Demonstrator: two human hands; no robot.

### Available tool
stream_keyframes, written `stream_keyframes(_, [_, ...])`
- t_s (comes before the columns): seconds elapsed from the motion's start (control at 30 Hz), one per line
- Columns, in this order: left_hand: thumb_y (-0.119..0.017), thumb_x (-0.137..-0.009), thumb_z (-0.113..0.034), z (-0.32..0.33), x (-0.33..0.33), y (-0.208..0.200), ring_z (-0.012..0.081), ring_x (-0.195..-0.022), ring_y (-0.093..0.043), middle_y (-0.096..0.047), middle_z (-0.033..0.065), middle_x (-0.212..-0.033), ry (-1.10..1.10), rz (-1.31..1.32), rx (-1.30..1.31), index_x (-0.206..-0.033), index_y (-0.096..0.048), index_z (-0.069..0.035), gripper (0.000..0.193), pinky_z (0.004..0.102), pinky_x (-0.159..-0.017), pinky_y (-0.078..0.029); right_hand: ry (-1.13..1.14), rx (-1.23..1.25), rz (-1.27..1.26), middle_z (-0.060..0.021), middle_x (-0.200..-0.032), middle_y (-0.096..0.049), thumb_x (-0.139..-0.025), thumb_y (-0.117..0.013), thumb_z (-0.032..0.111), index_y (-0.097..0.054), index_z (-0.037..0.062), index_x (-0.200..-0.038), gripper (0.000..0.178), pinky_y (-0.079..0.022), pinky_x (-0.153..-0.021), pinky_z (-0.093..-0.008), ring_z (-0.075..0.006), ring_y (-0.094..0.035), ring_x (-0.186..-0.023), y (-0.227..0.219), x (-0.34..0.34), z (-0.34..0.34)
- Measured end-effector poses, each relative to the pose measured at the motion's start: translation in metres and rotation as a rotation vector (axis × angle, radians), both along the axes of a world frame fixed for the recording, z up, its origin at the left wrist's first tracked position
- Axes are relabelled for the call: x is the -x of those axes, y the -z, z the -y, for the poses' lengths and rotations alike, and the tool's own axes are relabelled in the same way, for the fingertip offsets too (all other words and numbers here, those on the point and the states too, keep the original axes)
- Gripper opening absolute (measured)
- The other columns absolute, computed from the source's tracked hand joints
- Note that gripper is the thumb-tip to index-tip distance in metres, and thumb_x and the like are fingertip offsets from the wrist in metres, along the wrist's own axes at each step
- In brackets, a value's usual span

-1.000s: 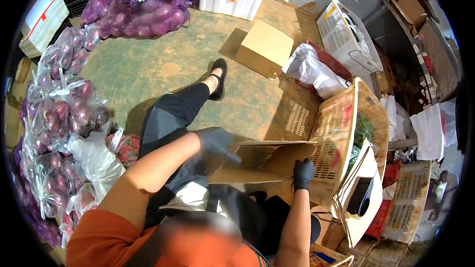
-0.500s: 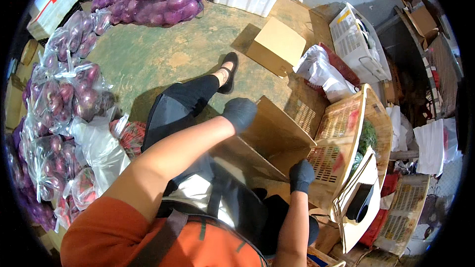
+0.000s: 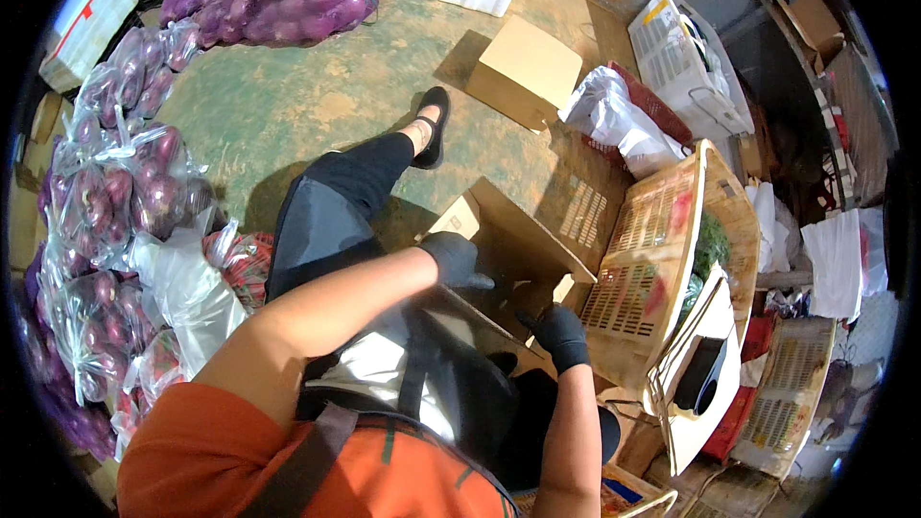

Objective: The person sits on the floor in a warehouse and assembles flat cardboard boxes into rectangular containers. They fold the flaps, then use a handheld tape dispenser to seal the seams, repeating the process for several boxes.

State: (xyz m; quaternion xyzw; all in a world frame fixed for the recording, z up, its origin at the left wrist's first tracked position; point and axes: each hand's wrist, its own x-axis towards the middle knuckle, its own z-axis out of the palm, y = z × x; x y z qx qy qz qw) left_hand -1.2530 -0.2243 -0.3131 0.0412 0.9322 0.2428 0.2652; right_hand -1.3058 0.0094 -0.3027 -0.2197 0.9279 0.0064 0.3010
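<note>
An uncovered cardboard box (image 3: 532, 225) stands in front of me, with its brown walls raised. My left hand (image 3: 453, 259), in a dark grey glove, lies at the box's left near corner with fingers stretched inward over the opening. At the right near corner is my right hand (image 3: 558, 334), also gloved, with finger and thumb apart over the inside. Both hands appear to touch the box, and neither shows a thing lifted in it. A small pale flap (image 3: 460, 219) stands at the left end. The bottom of the box is in shadow.
Bagged purple onions (image 3: 101, 197) line the left; purple net sacks (image 3: 278, 0) lie behind. A closed carton (image 3: 526, 69) stands ahead. To the right are a stained plastic crate (image 3: 638, 278) with greens, a white crate (image 3: 686, 67) and flat cardboard sheets (image 3: 686, 398).
Both hands have gone from closed on the box's edges to stretched fingers over its inside. My left hand has come down, my right slightly left. A pale flap now shows at the left end.
</note>
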Motion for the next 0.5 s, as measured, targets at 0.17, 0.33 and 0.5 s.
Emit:
stream_keyframes(0.17, [-0.054, -0.062, -0.064, 0.009, -0.017, -0.006, 0.0338, -0.081, -0.057, -0.059, 0.0201, -0.086, 0.287, -0.024, -0.081, -0.088, -0.060, 0.001, 0.070, 0.0394, -0.074, -0.044, -0.128, 0.091, 0.008, -0.0219, -0.085, -0.059, -0.067, -0.061, 0.047, -0.058, -0.0031, -0.084, 0.053, -0.046, -0.070, -0.0388, -0.0339, -0.057, -0.080, 0.014, -0.001, -0.005])
stream_keyframes(0.33, [-0.059, -0.062, -0.058, 0.007, 0.007, -0.017, 0.0321, -0.080, -0.057, -0.060, 0.0160, -0.084, 0.269, 0.037, -0.006, -0.087, -0.060, -0.003, 0.061, 0.0393, -0.071, -0.044, -0.003, 0.029, -0.109, -0.0193, -0.081, -0.059, -0.068, -0.062, 0.040, -0.058, -0.0008, -0.079, 0.042, -0.046, -0.066, -0.0392, -0.0348, -0.057, -0.076, 0.014, 0.004, 0.006])
stream_keyframes(0.5, [-0.063, -0.061, -0.030, -0.020, 0.015, 0.003, 0.0250, -0.082, -0.049, -0.053, 0.0088, -0.081, 0.109, -0.625, 0.391, -0.078, -0.056, -0.009, 0.028, 0.0398, -0.064, -0.040, 0.205, 0.185, -0.402, -0.0187, -0.072, -0.059, -0.073, -0.057, 0.030, -0.057, 0.0051, -0.078, 0.026, -0.046, -0.061, -0.0404, -0.0354, -0.057, -0.069, 0.005, 0.018, -0.001])
